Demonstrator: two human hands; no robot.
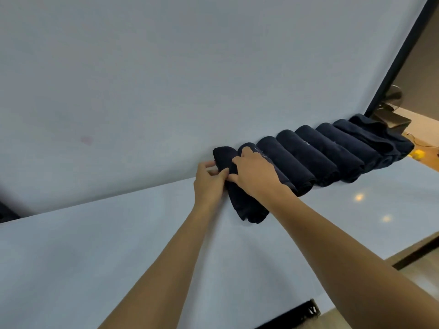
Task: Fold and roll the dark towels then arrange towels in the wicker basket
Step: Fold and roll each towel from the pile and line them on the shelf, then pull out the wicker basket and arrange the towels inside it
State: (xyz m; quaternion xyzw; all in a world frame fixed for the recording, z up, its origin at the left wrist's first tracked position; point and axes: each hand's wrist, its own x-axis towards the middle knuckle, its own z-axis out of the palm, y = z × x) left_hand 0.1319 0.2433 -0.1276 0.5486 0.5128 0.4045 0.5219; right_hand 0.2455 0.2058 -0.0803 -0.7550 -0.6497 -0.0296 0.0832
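Several rolled dark navy towels (332, 153) lie side by side in a row along the back of the white table (118, 245), against the white backdrop. The leftmost rolled towel (247, 205) lies at the row's left end. My left hand (207, 184) grips its left side, thumb curled over the top. My right hand (254, 172) rests across the roll from the right, fingers curled over it and partly covering the neighbouring roll. No wicker basket is in view.
A white backdrop (166, 67) rises behind the table. Its dark frame (399, 60) stands at the right, with a fan (392, 96) and a yellow object (418, 155) on the wooden floor beyond. A black bracket (297, 314) sits at the table's front edge.
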